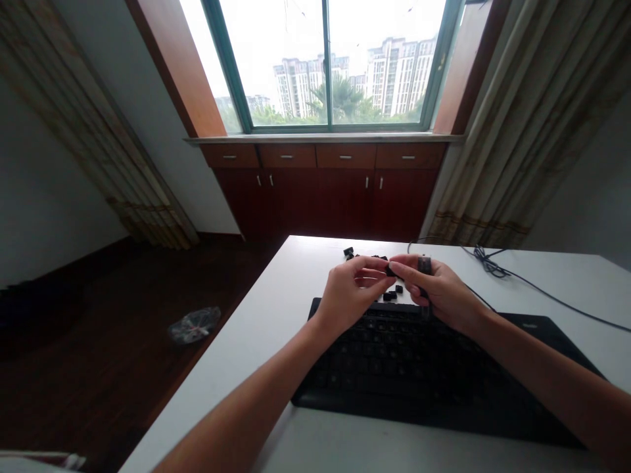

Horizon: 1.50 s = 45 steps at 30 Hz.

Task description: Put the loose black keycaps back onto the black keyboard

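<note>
A black keyboard (419, 368) lies on the white table (296, 289) in front of me. Above its far edge my left hand (352, 292) pinches a small black keycap (390, 270) with thumb and fingers. My right hand (438, 289) meets it there, fingers closed round a small dark tool (424, 265) that sticks up from the fist. Several loose black keycaps (392, 294) lie on the table just behind the keyboard, partly hidden by my hands.
A black cable (532, 282) runs across the table's far right. Beyond the table stand a dark wooden cabinet (325, 184) under a window and curtains at both sides. A clear plastic bag (193, 324) lies on the dark floor to the left.
</note>
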Each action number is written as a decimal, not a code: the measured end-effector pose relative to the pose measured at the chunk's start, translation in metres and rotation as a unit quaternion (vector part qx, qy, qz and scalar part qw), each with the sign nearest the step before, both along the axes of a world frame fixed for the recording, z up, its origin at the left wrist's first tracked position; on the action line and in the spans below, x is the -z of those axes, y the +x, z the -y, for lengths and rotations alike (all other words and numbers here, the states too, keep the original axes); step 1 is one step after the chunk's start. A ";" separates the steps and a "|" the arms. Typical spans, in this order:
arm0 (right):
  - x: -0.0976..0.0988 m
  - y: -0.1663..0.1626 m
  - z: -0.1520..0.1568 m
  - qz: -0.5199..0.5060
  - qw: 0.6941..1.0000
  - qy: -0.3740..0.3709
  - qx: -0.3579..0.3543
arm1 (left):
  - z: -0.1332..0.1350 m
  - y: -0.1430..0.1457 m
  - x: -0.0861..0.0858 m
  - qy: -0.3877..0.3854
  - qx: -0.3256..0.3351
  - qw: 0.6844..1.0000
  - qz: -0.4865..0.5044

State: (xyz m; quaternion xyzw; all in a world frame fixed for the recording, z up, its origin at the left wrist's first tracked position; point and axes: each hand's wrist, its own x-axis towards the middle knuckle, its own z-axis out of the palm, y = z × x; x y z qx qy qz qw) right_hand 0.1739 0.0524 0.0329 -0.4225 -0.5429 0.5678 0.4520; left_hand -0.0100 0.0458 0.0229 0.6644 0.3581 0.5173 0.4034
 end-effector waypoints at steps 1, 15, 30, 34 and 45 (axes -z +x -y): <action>-0.001 0.001 0.001 0.024 0.999 0.016 0.016 | 0.001 0.000 0.000 0.009 -0.002 1.000 -0.005; -0.015 0.030 0.029 0.131 0.982 0.128 0.042 | -0.002 0.001 -0.008 -0.236 0.099 0.950 0.180; -0.008 0.070 0.057 0.246 0.920 0.306 0.019 | 0.012 0.008 -0.006 -0.065 0.125 0.989 0.038; -0.006 0.078 0.062 0.276 0.903 0.328 0.026 | 0.014 0.011 -0.003 -0.016 0.089 0.996 0.008; 0.014 0.098 0.068 0.357 0.844 0.400 0.019 | 0.020 0.016 0.002 0.034 0.079 0.992 -0.090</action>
